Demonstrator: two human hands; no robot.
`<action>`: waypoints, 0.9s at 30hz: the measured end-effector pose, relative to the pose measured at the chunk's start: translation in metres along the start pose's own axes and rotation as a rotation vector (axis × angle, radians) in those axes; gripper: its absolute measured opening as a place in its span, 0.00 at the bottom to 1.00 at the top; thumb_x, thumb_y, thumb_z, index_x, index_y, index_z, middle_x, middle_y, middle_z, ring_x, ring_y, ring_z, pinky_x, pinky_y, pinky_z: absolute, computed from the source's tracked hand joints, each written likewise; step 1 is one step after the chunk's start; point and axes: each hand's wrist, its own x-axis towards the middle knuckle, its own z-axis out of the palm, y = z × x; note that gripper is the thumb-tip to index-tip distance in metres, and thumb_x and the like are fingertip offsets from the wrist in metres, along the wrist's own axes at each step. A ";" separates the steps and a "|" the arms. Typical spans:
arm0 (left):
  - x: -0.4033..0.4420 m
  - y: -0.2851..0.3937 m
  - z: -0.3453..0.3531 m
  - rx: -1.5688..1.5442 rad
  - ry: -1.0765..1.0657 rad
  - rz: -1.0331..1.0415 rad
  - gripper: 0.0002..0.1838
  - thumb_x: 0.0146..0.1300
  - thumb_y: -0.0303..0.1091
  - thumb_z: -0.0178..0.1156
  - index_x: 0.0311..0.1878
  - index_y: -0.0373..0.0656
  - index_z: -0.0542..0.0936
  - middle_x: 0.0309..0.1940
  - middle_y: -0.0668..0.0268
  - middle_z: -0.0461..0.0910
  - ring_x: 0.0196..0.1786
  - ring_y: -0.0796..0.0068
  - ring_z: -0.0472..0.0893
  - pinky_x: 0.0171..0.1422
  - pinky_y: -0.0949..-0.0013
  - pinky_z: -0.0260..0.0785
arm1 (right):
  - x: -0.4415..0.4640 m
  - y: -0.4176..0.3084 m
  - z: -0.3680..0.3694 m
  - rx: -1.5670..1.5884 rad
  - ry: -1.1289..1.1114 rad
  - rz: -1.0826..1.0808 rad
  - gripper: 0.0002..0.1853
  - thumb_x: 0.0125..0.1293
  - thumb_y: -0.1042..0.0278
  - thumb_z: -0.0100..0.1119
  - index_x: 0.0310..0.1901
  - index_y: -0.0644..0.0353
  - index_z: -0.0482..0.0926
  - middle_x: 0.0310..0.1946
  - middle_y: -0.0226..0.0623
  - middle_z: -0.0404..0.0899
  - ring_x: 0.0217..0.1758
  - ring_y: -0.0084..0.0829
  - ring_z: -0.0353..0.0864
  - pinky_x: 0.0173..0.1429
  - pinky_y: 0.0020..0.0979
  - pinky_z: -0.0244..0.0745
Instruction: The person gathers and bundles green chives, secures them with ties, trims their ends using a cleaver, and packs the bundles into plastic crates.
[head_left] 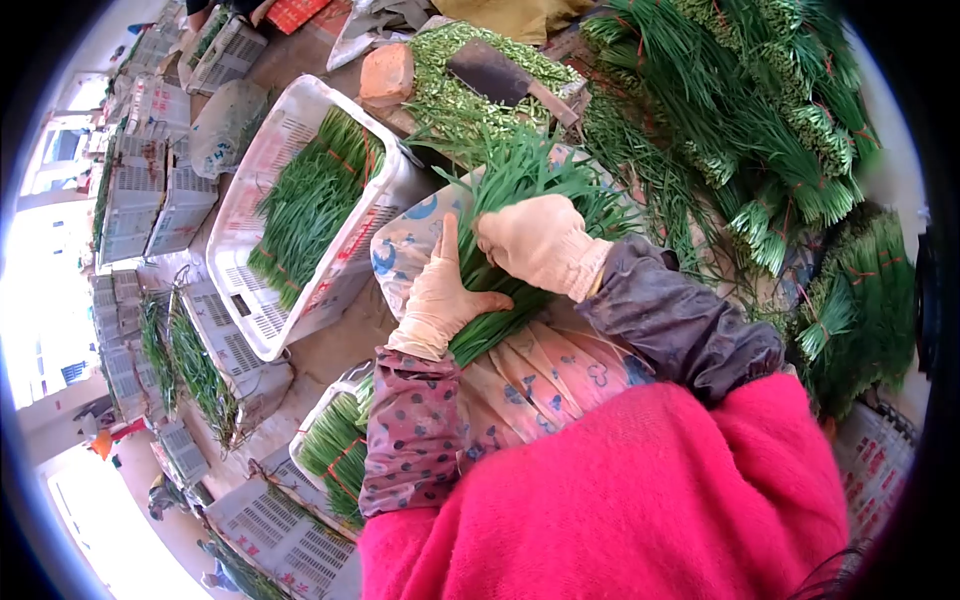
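A loose bunch of green garlic chives [530, 180] lies slantwise across the patterned apron [540, 385] on my lap. My left hand [435, 305], in a pale glove, steadies the bunch from the left. Its thumb lies over the leaves and one finger points up along the side. My right hand [540, 245], also gloved, is closed in a fist on the upper part of the bunch. Whatever sits inside that fist besides leaves is hidden. To the left stands a white plastic crate [230, 215] with tied chive bundles [315, 210] in it.
Ahead, a cleaver [490, 72] rests on chopped trimmings [450, 110] beside an orange block [387, 75]. Tied bundles [740, 90] are heaped at the right. More crates [285, 535] stand at the left, and another bundle [335, 445] is near my left sleeve.
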 end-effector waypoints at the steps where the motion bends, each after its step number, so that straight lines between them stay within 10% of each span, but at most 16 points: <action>1: 0.000 0.004 -0.002 -0.027 -0.023 -0.008 0.76 0.29 0.47 0.83 0.77 0.36 0.40 0.73 0.44 0.57 0.74 0.50 0.61 0.74 0.61 0.58 | 0.001 0.002 0.000 0.069 0.098 0.036 0.11 0.65 0.59 0.53 0.34 0.55 0.82 0.29 0.36 0.85 0.37 0.42 0.87 0.37 0.41 0.80; 4: 0.006 0.004 0.000 -0.100 -0.029 0.045 0.77 0.28 0.48 0.83 0.77 0.37 0.41 0.73 0.44 0.57 0.73 0.49 0.61 0.74 0.61 0.58 | 0.004 0.013 0.007 0.276 0.379 0.066 0.14 0.66 0.54 0.54 0.36 0.56 0.81 0.25 0.36 0.83 0.33 0.40 0.86 0.37 0.41 0.78; 8: 0.005 0.006 0.001 -0.042 -0.037 0.134 0.77 0.28 0.50 0.83 0.77 0.39 0.42 0.73 0.43 0.54 0.73 0.50 0.61 0.74 0.60 0.58 | 0.004 0.056 -0.029 1.405 0.609 0.348 0.11 0.68 0.67 0.58 0.46 0.65 0.80 0.26 0.30 0.81 0.25 0.23 0.76 0.31 0.29 0.73; 13: 0.016 0.015 -0.004 0.135 -0.030 -0.151 0.60 0.48 0.47 0.72 0.77 0.39 0.44 0.47 0.44 0.82 0.52 0.46 0.81 0.60 0.55 0.71 | -0.026 0.044 -0.037 1.111 0.696 0.147 0.11 0.66 0.70 0.61 0.46 0.65 0.77 0.33 0.31 0.81 0.31 0.22 0.77 0.35 0.26 0.76; 16: 0.020 0.007 -0.008 0.112 0.037 -0.117 0.57 0.50 0.45 0.72 0.76 0.38 0.47 0.49 0.44 0.81 0.53 0.45 0.80 0.59 0.55 0.71 | -0.047 0.020 -0.024 0.271 0.528 -0.298 0.17 0.58 0.69 0.65 0.49 0.62 0.76 0.37 0.44 0.82 0.39 0.37 0.84 0.40 0.35 0.79; 20: 0.024 -0.050 -0.005 -0.102 0.345 -0.049 0.47 0.50 0.43 0.72 0.70 0.33 0.62 0.58 0.46 0.77 0.59 0.51 0.78 0.65 0.60 0.68 | -0.052 -0.002 0.022 0.042 -0.212 -0.023 0.24 0.52 0.57 0.69 0.49 0.59 0.76 0.35 0.44 0.82 0.40 0.47 0.84 0.41 0.44 0.80; 27: 0.006 -0.048 -0.018 -0.830 0.334 -0.130 0.26 0.56 0.19 0.65 0.60 0.31 0.73 0.49 0.60 0.81 0.46 0.72 0.81 0.55 0.70 0.74 | -0.055 -0.012 -0.001 -0.064 0.025 -0.214 0.20 0.52 0.55 0.67 0.44 0.58 0.80 0.36 0.38 0.81 0.42 0.40 0.83 0.43 0.40 0.78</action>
